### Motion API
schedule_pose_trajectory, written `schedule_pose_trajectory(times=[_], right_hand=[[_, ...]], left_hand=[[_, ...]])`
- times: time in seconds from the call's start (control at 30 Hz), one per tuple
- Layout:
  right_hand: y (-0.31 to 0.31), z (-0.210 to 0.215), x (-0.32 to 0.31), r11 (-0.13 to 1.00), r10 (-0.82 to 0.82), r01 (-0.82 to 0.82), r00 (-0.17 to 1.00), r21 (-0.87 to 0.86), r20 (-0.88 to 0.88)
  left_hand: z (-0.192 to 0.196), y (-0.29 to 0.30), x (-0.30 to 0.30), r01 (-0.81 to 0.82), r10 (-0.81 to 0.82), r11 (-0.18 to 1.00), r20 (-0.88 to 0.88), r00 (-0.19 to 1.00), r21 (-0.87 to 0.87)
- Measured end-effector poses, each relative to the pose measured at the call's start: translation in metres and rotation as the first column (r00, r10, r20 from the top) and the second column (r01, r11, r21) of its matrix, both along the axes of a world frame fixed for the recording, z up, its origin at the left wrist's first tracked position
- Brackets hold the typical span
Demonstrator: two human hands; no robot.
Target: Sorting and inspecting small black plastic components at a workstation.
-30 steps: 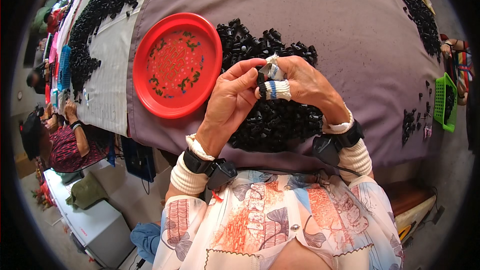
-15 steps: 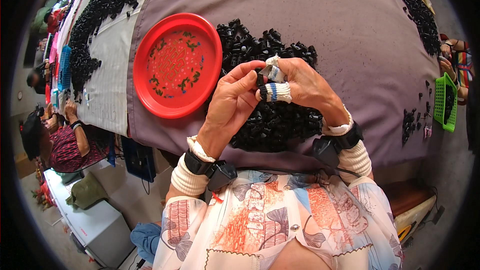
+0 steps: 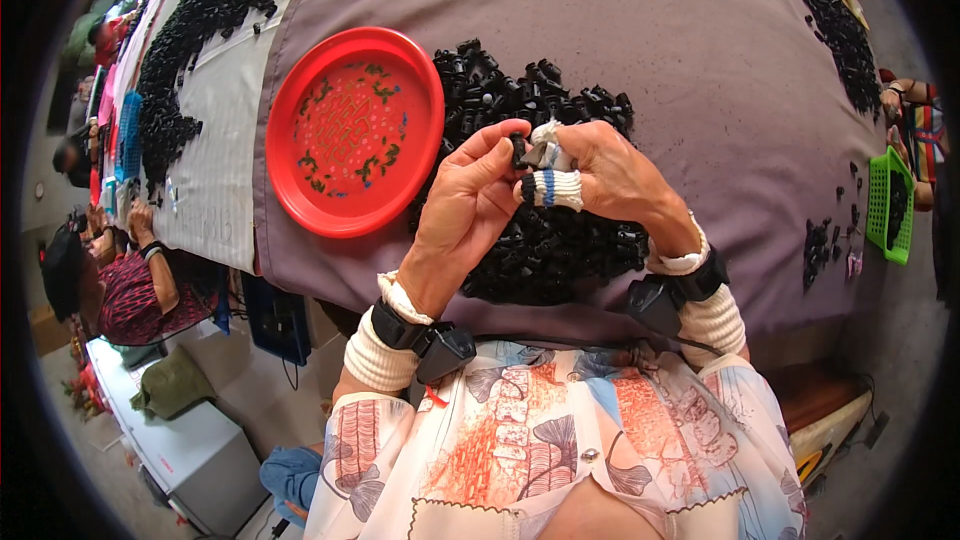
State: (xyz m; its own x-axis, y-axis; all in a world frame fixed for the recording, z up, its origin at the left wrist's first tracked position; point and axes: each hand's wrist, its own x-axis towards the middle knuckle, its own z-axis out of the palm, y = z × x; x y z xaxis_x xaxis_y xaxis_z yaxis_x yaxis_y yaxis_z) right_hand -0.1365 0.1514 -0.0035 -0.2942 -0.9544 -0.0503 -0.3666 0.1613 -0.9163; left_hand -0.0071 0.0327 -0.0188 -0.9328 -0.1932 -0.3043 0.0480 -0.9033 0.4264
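Small black part (image 3: 518, 149) upright (pinched)

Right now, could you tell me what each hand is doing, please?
Left hand: fingers pinched shut on a small black part.
Right hand: closed, cloth-wrapped fingers on the same part.

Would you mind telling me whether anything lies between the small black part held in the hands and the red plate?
Nothing visible does. The black part is pinched between the left hand and right hand above the black pile; the red plate lies just to their left, with only pile pieces along its edge.
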Motion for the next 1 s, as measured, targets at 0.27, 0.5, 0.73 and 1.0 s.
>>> schedule_pose_trajectory(times=[0.27, 0.5, 0.73, 1.0], right_hand=[[-0.003, -0.007, 0.001, 0.99, -0.141, 0.14, 0.987, 0.027, 0.078], [-0.003, -0.002, 0.003, 0.986, -0.152, 0.16, 0.978, -0.049, 0.146], [-0.004, 0.002, 0.0, 0.986, -0.166, 0.162, 0.981, 0.046, 0.105], [-0.005, -0.008, -0.001, 0.995, -0.103, 0.103, 0.994, 0.008, 0.044]], left_hand=[[0.001, 0.002, 0.001, -0.039, 0.039, 0.999, 0.009, 0.999, 0.008], [0.004, 0.001, -0.004, -0.041, 0.046, 0.995, 0.059, 0.997, -0.089], [0.0, 0.0, -0.002, -0.032, 0.037, 0.998, 0.081, 0.996, -0.062], [0.0, 0.0, 0.0, -0.024, 0.027, 0.997, 0.042, 0.999, -0.069]])
